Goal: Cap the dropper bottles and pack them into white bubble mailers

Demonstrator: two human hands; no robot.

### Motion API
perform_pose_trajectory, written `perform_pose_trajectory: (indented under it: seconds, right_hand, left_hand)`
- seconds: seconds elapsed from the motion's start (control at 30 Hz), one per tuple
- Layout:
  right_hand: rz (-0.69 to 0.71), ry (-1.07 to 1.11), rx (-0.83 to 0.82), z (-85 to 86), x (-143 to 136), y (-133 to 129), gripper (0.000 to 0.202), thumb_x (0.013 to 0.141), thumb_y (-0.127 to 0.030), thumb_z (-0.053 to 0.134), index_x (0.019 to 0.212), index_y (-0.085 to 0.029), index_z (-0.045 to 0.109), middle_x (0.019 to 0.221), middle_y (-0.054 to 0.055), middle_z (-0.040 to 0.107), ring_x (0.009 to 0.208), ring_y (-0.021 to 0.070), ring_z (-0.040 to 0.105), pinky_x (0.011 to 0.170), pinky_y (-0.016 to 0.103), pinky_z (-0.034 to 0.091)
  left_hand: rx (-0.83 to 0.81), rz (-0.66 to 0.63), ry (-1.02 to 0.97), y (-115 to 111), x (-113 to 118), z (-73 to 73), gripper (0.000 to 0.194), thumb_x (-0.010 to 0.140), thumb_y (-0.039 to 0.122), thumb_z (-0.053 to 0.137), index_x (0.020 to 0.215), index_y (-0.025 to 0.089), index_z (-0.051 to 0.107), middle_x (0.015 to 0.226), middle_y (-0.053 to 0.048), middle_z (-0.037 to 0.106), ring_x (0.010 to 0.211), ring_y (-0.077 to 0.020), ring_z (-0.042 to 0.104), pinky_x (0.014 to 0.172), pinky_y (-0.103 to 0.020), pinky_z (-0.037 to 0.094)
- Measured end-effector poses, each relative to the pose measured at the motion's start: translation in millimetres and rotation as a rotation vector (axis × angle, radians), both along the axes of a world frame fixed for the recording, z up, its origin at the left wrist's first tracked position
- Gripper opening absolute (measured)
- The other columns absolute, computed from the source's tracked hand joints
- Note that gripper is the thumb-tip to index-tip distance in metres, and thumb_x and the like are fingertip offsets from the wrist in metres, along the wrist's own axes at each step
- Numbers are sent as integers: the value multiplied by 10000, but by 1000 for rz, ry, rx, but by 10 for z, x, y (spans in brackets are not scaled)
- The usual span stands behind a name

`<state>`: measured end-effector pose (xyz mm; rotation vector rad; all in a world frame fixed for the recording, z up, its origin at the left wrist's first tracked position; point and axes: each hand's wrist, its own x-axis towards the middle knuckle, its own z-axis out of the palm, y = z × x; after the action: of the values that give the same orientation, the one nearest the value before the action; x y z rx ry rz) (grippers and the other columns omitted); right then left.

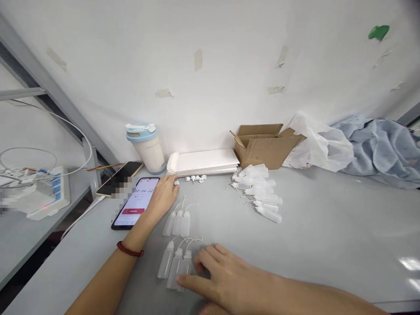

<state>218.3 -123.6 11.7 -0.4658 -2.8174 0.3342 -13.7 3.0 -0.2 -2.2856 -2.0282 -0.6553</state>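
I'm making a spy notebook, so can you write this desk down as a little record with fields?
Left hand: beside the lit phone, fingers at a small white cap; grip unclear
Right hand: seems to touch the nearer row of three small translucent bottles
Farther row: three more bottles
Loose pile: similar bottles, in front of the open cardboard box
Phone timer: 00:06:22
Drink: cup with a light-blue lid
Left wrist: dark red bracelet
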Motion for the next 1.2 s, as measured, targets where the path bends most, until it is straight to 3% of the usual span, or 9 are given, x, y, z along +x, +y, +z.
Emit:
perform_pose_trajectory:
  seconds: [0.23,0.43,0.57,0.67,0.73,0.83,1.03,1.2]
  right_hand:
    - [-17,-32,14,23,-30,43,428,908,-535,374,1060,-180,560,799,45,531,720,176,477,651,275,407]
    - [-74,0,70,40,93,80,233,928,-340,422,964,-170,576,743,51,520,673,172,468,623,274,415]
    - [-206,159,54,38,200,171,178,911,-206,405,933,-160,576,761,67,516,675,169,455,622,273,423]
    - [-278,323,-6,67,256,238,158,901,-140,397,920,-156,553,787,72,522,695,164,461,636,273,430]
    - [-298,441,-93,96,277,260,130,894,-123,412,937,-166,527,805,63,527,718,159,477,648,267,431]
    - [-327,557,-337,149,288,259,90,888,-140,445,929,-201,496,816,30,544,727,143,503,664,256,427]
    - [-383,509,-752,238,319,244,77,906,-227,453,831,-217,465,769,-14,515,713,128,461,641,246,363]
    - [-364,558,-1042,255,380,278,126,944,-311,396,861,-223,429,698,-41,414,638,114,357,584,244,298]
  left_hand:
    - [-48,23,-80,-27,18,48,181,778,219,464,847,146,614,907,-123,644,913,-285,588,837,-404,451]
    - [-88,50,-282,-101,71,215,208,764,325,498,812,147,595,845,-110,671,864,-275,615,826,-421,459]
    - [-210,-74,-472,-272,227,472,281,781,399,507,874,150,599,783,-49,681,712,-184,639,659,-298,515]
    - [-474,-236,-719,-427,361,636,251,768,389,566,838,153,614,660,1,628,569,-126,573,546,-239,472]
    - [-631,-308,-800,-505,432,688,227,749,371,617,811,154,639,634,15,602,552,-106,534,529,-221,441]
    - [-742,-388,-868,-570,508,694,203,728,339,666,831,165,675,665,20,599,561,-91,507,542,-213,426]
    - [-781,-522,-977,-614,572,641,172,754,283,652,876,164,684,724,18,583,583,-87,492,568,-216,438]
    - [-819,-556,-918,-627,598,631,191,784,327,633,850,154,677,689,21,567,584,-88,474,576,-213,417]
